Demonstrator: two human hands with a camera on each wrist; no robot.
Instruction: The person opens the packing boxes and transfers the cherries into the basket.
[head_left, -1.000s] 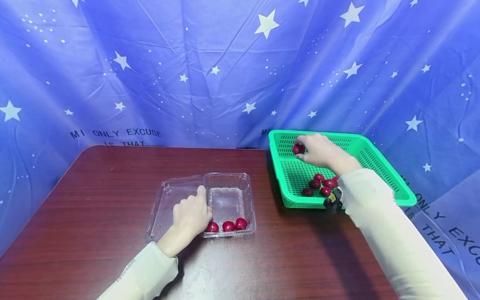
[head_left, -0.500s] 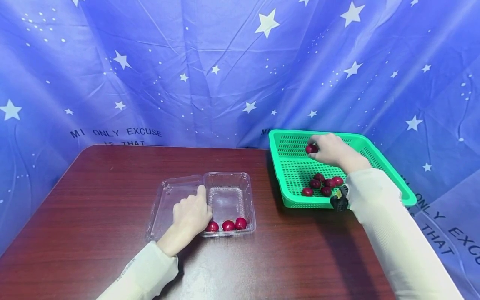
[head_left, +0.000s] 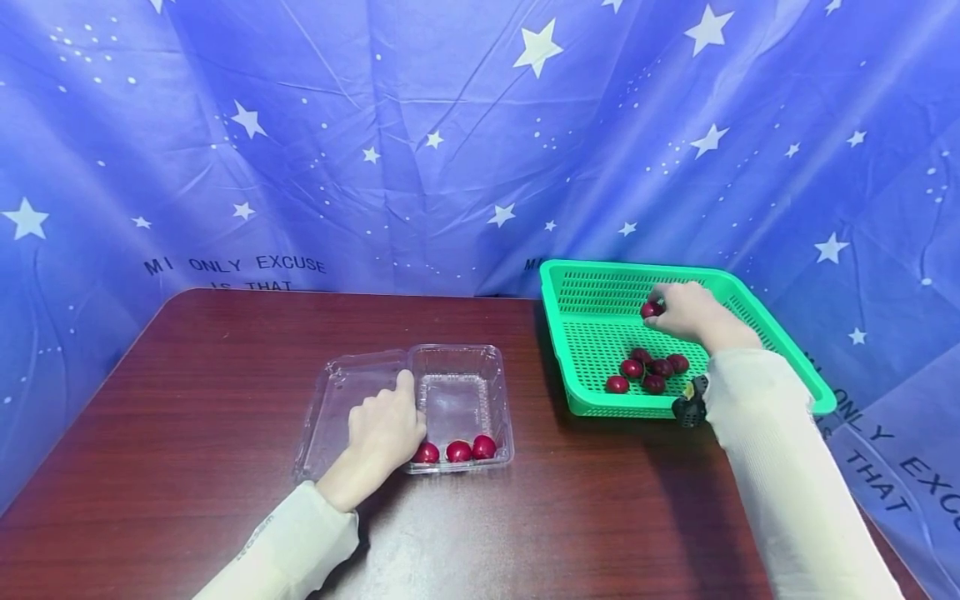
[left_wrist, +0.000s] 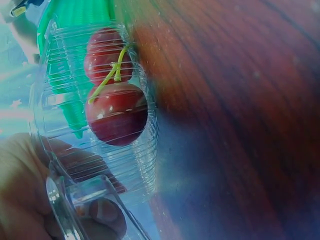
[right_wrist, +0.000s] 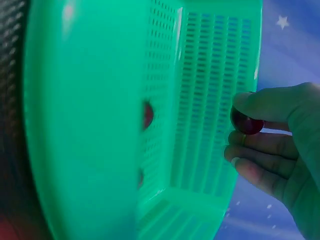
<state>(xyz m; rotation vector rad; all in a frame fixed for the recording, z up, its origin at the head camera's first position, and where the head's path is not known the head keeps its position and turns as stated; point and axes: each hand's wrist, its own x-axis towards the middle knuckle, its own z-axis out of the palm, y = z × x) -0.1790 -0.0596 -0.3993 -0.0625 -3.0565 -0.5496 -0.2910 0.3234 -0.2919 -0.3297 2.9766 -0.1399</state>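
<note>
Green basket [head_left: 622, 405] right, clear box [head_left: 453, 404] left, lid [head_left: 348, 396] open. Left hand [head_left: 382, 429] seems to grip box's hinge side, fingertips partly hidden. Right hand [head_left: 688, 313] pinches one cherry [head_left: 650, 309], thumb against fingers, over basket. Six cherries [head_left: 654, 384] lie in basket, three in box.

Between box [head_left: 500, 400] and basket [head_left: 558, 354], a hand could pass low over the table [head_left: 528, 333]; basket walls bar sideways entry, the left hand [head_left: 384, 429] the box's left edge
</note>
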